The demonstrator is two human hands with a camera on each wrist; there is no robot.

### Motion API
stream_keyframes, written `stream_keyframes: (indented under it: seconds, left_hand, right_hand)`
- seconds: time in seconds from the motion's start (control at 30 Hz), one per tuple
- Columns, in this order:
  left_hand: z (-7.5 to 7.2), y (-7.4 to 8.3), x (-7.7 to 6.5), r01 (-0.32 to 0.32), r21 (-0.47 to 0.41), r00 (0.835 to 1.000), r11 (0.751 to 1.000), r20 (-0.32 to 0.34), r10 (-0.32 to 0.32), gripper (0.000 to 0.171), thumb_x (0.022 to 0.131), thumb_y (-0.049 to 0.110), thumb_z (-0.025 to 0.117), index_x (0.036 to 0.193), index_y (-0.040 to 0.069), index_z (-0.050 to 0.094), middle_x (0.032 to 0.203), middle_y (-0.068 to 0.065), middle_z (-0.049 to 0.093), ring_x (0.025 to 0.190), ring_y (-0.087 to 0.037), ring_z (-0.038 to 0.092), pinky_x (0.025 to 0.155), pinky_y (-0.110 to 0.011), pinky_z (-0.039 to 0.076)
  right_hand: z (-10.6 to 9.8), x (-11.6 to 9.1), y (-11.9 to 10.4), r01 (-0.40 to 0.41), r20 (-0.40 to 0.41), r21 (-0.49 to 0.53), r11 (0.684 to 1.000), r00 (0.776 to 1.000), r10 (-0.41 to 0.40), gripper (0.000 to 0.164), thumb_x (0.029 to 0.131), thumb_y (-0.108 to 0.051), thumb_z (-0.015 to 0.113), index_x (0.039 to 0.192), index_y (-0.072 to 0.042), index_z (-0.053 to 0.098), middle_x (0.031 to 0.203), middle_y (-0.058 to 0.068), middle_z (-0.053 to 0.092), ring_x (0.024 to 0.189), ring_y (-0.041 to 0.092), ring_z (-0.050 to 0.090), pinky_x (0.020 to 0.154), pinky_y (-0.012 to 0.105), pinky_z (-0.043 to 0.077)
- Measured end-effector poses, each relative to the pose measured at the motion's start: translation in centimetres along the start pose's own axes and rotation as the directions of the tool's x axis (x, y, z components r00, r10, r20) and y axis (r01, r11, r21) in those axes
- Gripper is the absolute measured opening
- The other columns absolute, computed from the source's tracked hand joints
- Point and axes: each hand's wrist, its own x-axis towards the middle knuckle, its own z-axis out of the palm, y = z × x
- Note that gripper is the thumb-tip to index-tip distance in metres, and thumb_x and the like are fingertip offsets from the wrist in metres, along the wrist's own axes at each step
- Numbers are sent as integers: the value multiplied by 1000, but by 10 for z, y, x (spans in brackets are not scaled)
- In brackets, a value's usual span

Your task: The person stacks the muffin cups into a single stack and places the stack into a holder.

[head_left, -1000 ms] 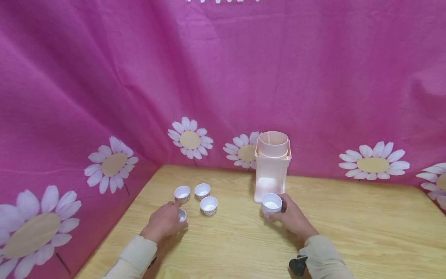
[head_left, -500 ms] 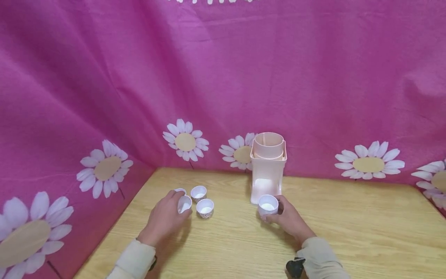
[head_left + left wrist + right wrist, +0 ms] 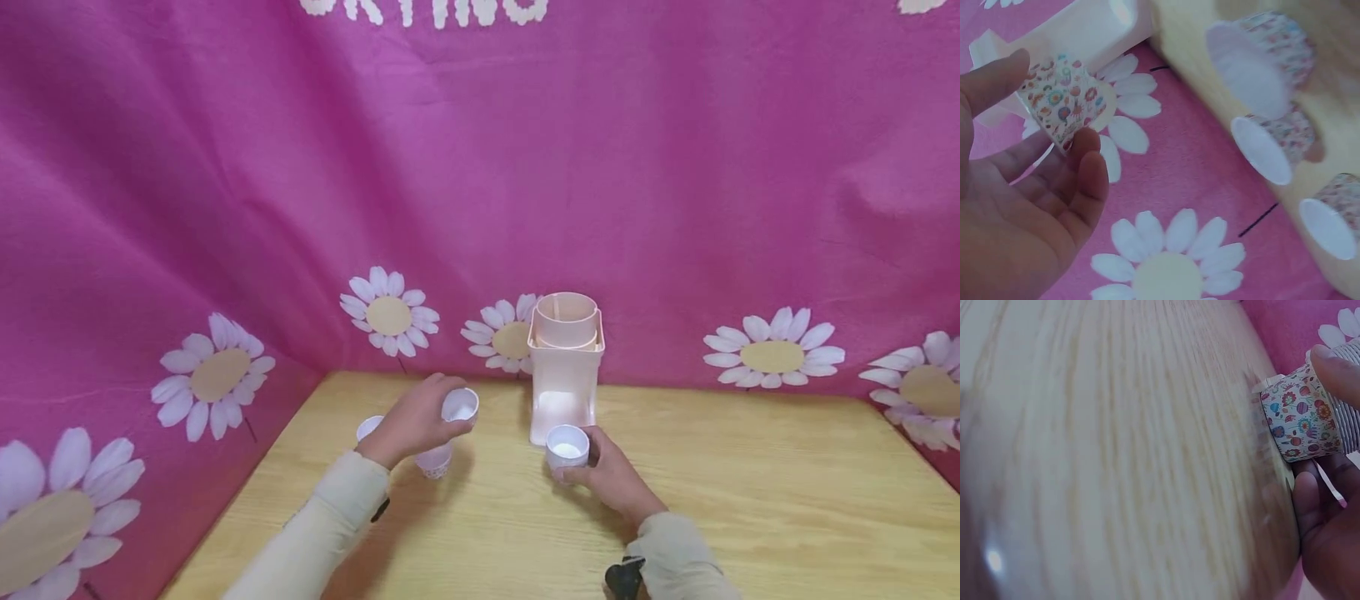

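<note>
My left hand point(image 3: 416, 421) pinches a single paper baking cup point(image 3: 460, 406) between thumb and fingers, raised above the table; its colourful floral pattern shows in the left wrist view. Beneath and beside that hand, more baking cups point(image 3: 435, 460) stand on the table, partly hidden by it in the head view. Three of them, one a large blurred cup point(image 3: 1254, 69), appear in the left wrist view. My right hand point(image 3: 618, 477) grips a stack of baking cups point(image 3: 1304, 415) upright, low at the table; several nested rims show. Behind the stack stands a pale pink plastic dispenser point(image 3: 566, 375) with a round tube on top.
The wooden table point(image 3: 750, 500) reaches back to a pink cloth point(image 3: 637, 167) printed with white daisies. This cloth also borders the table's left side.
My left hand has picked up one baking cup from the group at left and carried it up and right, towards the stack. My right hand keeps its grip on the stack.
</note>
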Motion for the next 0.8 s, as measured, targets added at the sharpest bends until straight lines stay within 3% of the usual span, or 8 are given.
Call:
stream_keyframes:
  seconds: [0.13,0.27,0.47,0.67,0.8]
  left_hand:
    - [-3,10,18,-11,11,999,1000,49,10,56,81,27,81,131,9,61,124,-7,64,110,-24,61,100,-44,51]
    - [1,24,30,-85,35,992,996,93,81,58,83,28,78,134,9,59,129,-9,63,116,-26,60,103,-44,49]
    - [23,36,43,-192,53,975,980,126,184,51,82,28,77,127,9,63,129,-9,64,119,-27,60,104,-43,48]
    - [47,49,54,-189,-12,968,982,164,188,50,82,31,78,125,10,63,122,-5,67,109,-20,61,99,-38,50]
    - [54,65,58,-212,-37,959,977,184,215,51,82,32,79,126,10,63,120,-4,68,109,-20,62,97,-34,50]
  right_hand:
    - [0,2,2,1,-11,0,1000,1000,-1,64,75,-4,80,131,2,49,128,20,62,121,31,56,106,45,42]
    - [-1,1,2,-1,-24,15,1000,1000,2,65,75,-3,80,132,2,48,128,20,61,122,31,56,107,46,41]
    - [0,-2,1,-10,-17,49,999,1000,11,65,76,-5,79,133,0,49,129,19,61,124,32,55,105,40,40]
    - [2,-3,0,-17,-14,43,999,1000,17,63,77,-7,79,132,-2,50,129,16,62,122,29,56,103,38,41]
    - [2,-3,1,-9,-9,40,999,1000,10,63,78,-8,79,133,-2,48,129,17,62,119,28,58,100,36,43]
